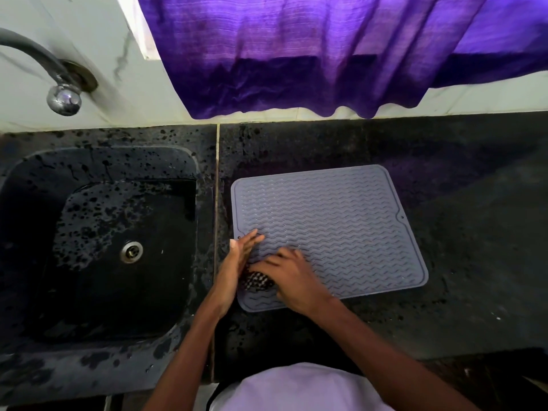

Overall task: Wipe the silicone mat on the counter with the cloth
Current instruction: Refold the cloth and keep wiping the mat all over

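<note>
A grey silicone mat (341, 221) with wavy ridges lies flat on the black counter, just right of the sink. A dark checked cloth (257, 280) sits bunched on the mat's near left part, mostly hidden under my right hand (292, 277), which presses down on it with fingers curled over it. My left hand (237, 262) stands on its edge along the mat's left border, fingers straight and together, touching the mat and the cloth's left side. It holds nothing.
A black stone sink (98, 241) with a metal drain (131, 252) lies to the left. A chrome tap (63, 97) sticks out of the wall above it. A purple curtain (326, 54) hangs over the counter's back edge. Bare counter (474, 247) stretches right of the mat.
</note>
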### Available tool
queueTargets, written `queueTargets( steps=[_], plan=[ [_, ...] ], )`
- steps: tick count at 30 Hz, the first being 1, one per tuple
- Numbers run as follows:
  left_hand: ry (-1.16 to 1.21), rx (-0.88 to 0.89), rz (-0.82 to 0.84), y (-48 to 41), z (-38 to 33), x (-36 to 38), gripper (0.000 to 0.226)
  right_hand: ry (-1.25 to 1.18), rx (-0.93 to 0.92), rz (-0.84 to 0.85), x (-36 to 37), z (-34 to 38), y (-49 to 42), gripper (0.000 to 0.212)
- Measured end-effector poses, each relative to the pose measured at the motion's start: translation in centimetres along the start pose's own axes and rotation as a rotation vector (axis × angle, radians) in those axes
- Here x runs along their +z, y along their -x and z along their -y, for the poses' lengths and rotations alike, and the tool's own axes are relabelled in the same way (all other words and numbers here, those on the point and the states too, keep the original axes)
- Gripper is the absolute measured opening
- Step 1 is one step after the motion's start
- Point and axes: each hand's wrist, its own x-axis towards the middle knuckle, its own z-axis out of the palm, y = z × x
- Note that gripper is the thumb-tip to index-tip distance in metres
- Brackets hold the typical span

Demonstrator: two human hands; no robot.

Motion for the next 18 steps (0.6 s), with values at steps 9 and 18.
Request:
queueTargets(
  steps=[9,18],
  plan=[
    [0.049,0.056,-0.035,-0.2,0.7,0.3,0.091,0.019,-0.08,0.039,-0.3,1.4,1.0,0.059],
    [-0.454,0.311,-0.316,0.9,3.3,3.4,0.054,0.049,-0.001,0.056,0.0,-1.3,3.2,0.071]
  ],
)
